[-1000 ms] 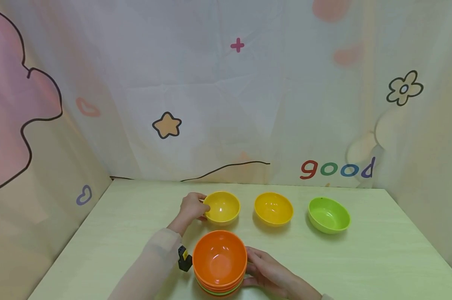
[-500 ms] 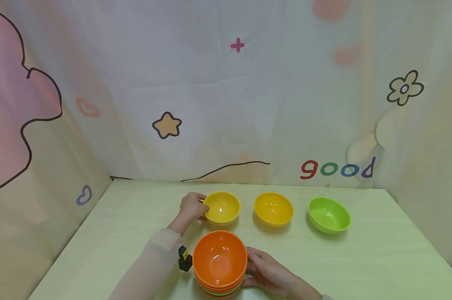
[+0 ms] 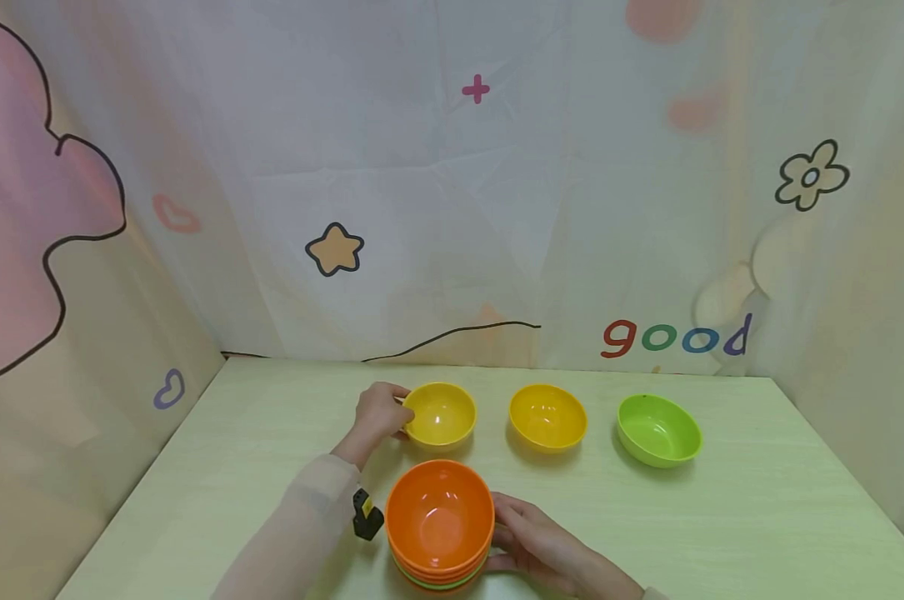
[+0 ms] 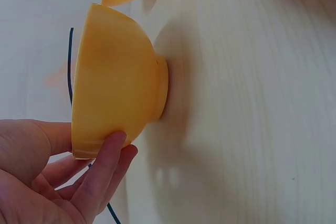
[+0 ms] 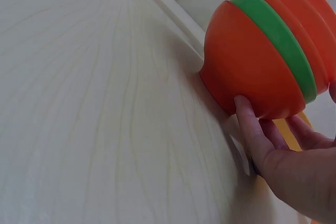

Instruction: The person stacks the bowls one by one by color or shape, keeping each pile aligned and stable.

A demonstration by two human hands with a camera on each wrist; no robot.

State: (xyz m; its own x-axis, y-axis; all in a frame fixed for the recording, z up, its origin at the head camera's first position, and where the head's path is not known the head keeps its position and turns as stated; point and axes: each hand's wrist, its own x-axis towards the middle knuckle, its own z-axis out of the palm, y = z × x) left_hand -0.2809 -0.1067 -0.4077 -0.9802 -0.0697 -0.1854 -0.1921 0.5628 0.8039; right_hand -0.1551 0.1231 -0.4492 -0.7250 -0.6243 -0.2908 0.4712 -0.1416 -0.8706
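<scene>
In the head view my left hand (image 3: 380, 412) holds a small yellow bowl (image 3: 440, 418) by its left edge, thumb over the rim. The left wrist view shows its fingers (image 4: 102, 166) against the outside of this yellow bowl (image 4: 113, 77), whose foot is at or very near the table. Nearer to me stands a stack of nested bowls (image 3: 440, 521), orange on top with a green one lower down. My right hand (image 3: 537, 542) rests against the stack's right side. In the right wrist view its extended fingers (image 5: 249, 121) touch the lowest orange bowl (image 5: 249, 59).
A second yellow bowl (image 3: 547, 419) and a light green bowl (image 3: 657, 432) stand to the right along the back of the pale table (image 3: 759, 517). A small black and yellow object (image 3: 367, 515) shows beside the left sleeve. A printed curtain (image 3: 452, 208) hangs behind.
The left hand has shifted the small yellow bowl slightly to the left. The right hand and the stack of bowls stay where they were.
</scene>
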